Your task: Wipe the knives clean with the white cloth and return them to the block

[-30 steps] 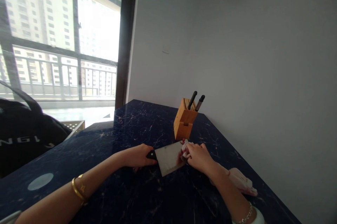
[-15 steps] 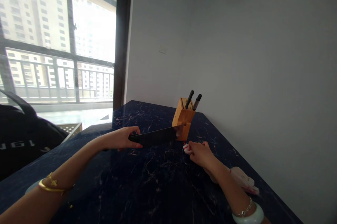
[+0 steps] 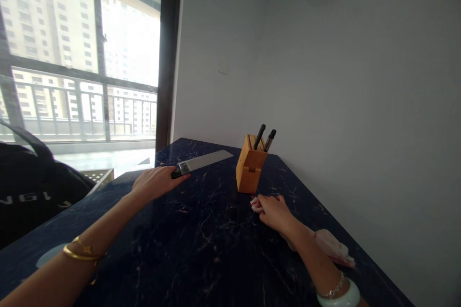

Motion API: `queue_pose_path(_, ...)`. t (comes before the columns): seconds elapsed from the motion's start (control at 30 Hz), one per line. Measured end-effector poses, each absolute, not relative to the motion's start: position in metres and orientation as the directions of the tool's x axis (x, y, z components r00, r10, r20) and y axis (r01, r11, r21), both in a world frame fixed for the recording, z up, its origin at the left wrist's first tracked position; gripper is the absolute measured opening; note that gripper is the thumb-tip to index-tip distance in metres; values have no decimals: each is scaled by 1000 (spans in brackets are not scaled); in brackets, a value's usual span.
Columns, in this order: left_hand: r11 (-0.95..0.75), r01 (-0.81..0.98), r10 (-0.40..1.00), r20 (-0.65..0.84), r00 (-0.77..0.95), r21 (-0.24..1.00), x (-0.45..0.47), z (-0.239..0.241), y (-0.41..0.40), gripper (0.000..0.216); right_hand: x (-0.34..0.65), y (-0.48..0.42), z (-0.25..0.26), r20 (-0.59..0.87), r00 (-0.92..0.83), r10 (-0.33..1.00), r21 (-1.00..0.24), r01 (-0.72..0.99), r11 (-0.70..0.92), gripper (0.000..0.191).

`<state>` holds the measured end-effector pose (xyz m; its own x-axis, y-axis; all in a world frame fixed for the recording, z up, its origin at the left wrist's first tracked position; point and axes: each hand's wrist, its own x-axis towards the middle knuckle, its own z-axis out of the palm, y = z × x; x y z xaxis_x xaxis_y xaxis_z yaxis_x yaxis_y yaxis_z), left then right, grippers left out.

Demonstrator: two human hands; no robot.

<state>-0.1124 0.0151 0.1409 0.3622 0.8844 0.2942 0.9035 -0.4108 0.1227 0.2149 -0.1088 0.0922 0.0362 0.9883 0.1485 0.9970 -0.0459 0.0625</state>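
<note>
My left hand (image 3: 154, 182) is closed around the dark handle of a broad-bladed kitchen knife (image 3: 211, 158). Its pale blade points right and away from me, over the far part of the table; I cannot tell whether it touches the surface. A wooden knife block (image 3: 248, 167) stands upright, with two black-handled knives (image 3: 264, 138) in its top. Just in front of its base, my right hand (image 3: 275, 211) pinches a white cloth with red marks (image 3: 256, 205). More white and red material (image 3: 330, 244) lies under and to the right of my right forearm.
The dark blue marbled table (image 3: 216, 259) meets a grey wall (image 3: 345, 105) along the right and back. A black bag (image 3: 32, 187) is at the left, below a window (image 3: 126, 57). A pale round object (image 3: 52, 254) is partly hidden behind my left forearm.
My left hand has moved left and away with the knife, from in front of the block to beside it. The blade has turned and now looks pale. My right hand has hardly moved.
</note>
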Motion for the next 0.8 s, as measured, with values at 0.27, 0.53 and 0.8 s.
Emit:
queue_pose_path(0.27, -508, 751, 845, 415, 338, 421, -95, 115, 27, 48, 210, -111, 97, 129, 33, 991, 61, 997, -41, 24)
queue_pose_path(0.53, -714, 553, 684, 595, 421, 430, -85, 106, 20, 37, 209, -111, 95, 138, 29, 990, 76, 996, -40, 28)
queue_pose_path(0.8, -825, 430, 563, 468, 681, 367, -73, 116, -12, 33, 206, -112, 95, 150, 18, 989, 107, 994, -34, 31)
